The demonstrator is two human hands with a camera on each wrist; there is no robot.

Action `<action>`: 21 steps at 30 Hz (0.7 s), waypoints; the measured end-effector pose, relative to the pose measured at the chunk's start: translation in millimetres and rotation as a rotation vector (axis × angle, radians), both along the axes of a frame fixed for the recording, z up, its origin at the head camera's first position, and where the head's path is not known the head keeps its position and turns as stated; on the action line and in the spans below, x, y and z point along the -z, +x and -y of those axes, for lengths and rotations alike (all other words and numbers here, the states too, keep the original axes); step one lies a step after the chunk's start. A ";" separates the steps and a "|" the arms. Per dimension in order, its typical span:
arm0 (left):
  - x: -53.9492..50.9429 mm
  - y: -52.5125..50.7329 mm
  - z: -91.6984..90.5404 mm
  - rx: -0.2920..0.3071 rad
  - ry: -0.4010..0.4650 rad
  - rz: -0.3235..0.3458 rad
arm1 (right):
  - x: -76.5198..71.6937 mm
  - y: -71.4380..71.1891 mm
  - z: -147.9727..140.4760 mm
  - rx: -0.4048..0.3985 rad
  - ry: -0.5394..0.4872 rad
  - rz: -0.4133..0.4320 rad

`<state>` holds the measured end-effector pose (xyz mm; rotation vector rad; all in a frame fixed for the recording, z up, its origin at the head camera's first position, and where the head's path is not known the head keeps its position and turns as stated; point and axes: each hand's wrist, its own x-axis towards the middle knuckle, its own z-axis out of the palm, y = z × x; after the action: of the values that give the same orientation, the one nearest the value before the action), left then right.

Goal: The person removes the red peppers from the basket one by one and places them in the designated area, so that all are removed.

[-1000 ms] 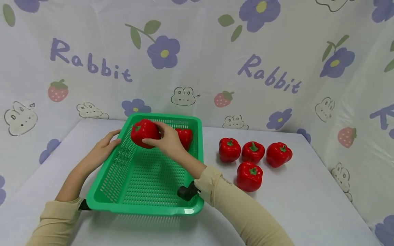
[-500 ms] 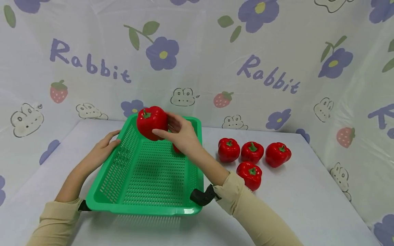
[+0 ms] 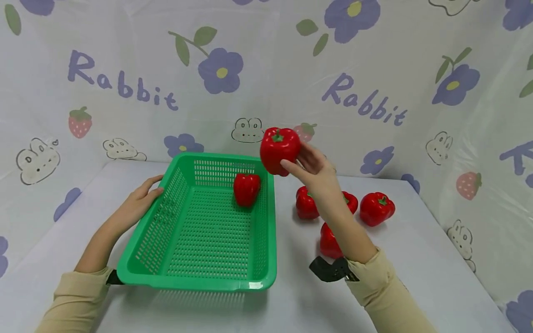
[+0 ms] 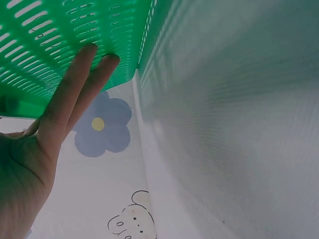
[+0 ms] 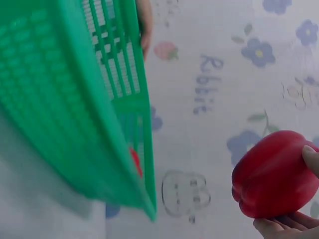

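Note:
My right hand (image 3: 318,169) holds a red bell pepper (image 3: 280,149) in the air, just past the right rim of a green plastic basket (image 3: 179,280). In the right wrist view, thumb and fingers grip the pepper (image 5: 274,174) from opposite sides. My left hand (image 3: 135,203) holds the basket's left side, with some fingers (image 4: 70,89) straight against the slotted outer wall in the left wrist view. Another red bell pepper (image 3: 246,189) lies inside the basket, at its far right corner.
Several red bell peppers stand on the white table (image 3: 416,259) right of the basket, one pepper (image 3: 376,209) farthest right; my right arm partly hides others. A patterned cloth (image 3: 266,55) hangs behind. A black wrist mount (image 3: 331,269) juts from the right sleeve.
My right hand has lifted the bell pepper up out of the basket and carried it right, beyond the rim. The pepper inside is uncovered now. My left hand stays in place.

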<state>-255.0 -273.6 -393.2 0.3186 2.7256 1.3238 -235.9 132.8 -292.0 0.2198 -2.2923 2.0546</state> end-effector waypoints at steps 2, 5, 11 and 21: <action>0.4 0.2 0.2 0.001 0.002 0.002 | 2.6 -0.3 -17.8 0.056 -0.034 0.011; 0.8 0.5 0.6 0.001 0.004 0.004 | 7.1 0.3 -43.5 0.146 -0.089 0.010; 0.1 0.7 0.8 -0.001 0.000 0.005 | 21.2 1.1 -93.5 0.329 -0.150 0.041; -1.3 1.7 0.3 0.002 0.017 0.003 | 44.2 -0.4 -157.8 0.531 -0.282 0.037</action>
<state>-253.3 -273.9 -391.9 0.3199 2.7122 1.3462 -236.2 290.5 -336.2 -0.3975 -1.7808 2.0513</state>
